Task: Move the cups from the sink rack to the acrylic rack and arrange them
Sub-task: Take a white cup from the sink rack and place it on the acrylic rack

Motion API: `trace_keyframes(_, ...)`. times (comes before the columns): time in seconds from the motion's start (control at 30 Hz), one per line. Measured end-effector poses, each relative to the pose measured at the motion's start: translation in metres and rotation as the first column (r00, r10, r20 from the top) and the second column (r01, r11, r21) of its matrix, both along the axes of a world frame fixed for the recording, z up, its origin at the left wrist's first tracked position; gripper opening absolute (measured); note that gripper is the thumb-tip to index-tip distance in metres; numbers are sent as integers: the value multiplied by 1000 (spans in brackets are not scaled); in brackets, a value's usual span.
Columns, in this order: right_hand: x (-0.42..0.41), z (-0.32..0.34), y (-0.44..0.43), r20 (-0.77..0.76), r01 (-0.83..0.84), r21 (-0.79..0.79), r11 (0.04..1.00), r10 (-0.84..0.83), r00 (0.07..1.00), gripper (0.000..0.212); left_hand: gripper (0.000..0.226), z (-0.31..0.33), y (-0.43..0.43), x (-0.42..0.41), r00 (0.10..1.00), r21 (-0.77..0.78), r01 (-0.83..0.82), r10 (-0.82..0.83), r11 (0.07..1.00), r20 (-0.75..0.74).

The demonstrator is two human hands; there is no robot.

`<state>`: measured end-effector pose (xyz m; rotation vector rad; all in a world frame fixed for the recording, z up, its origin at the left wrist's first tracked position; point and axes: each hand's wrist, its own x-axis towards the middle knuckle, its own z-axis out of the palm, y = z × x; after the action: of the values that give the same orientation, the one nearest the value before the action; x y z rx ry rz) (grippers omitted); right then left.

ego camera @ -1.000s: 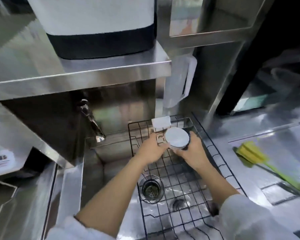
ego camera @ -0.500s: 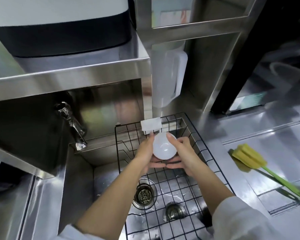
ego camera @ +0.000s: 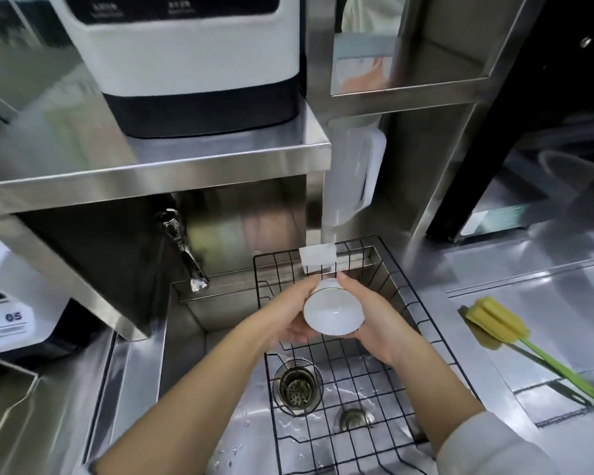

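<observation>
I hold a white cup point(ego camera: 333, 313) between both hands above the black wire sink rack point(ego camera: 350, 382). The cup lies tilted on its side, with one round end facing the camera. My left hand point(ego camera: 288, 317) wraps its left side, and my right hand point(ego camera: 374, 320) cups its right side and underside. The wire rack sits inside the steel sink point(ego camera: 240, 406) and shows no other cup. No acrylic rack is in view.
A tap point(ego camera: 186, 248) juts out left of the rack, under a steel shelf point(ego camera: 151, 166) that carries a white and black appliance point(ego camera: 186, 63). A translucent jug point(ego camera: 354, 176) stands behind the rack. A yellow sponge brush point(ego camera: 515, 337) lies on the steel counter at right. Two drains point(ego camera: 299, 385) show below.
Both hands have lifted the cup off the back of the wire rack and drawn it a little nearer. The view has tipped upward.
</observation>
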<state>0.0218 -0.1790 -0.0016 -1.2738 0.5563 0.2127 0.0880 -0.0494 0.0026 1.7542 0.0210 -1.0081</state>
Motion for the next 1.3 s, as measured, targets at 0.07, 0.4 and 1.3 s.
trace_keyframes(0.07, -6, 7, 9, 71, -37, -22, 999, 38, 997, 49, 44, 10, 17, -5, 998, -54, 56, -55, 997, 22)
trace_keyframes(0.4, -20, 70, 75, 260, -291, -86, 953, 304, 916, 55, 57, 66, 108, -28, 951, -182, -8, 63, 983, 302)
trace_keyframes(1.3, -3, 134, 410, 359, -466, -708, 531, 838, 410, 81, 51, 151, 470, -103, 670, 75, -177, 65, 981, 739)
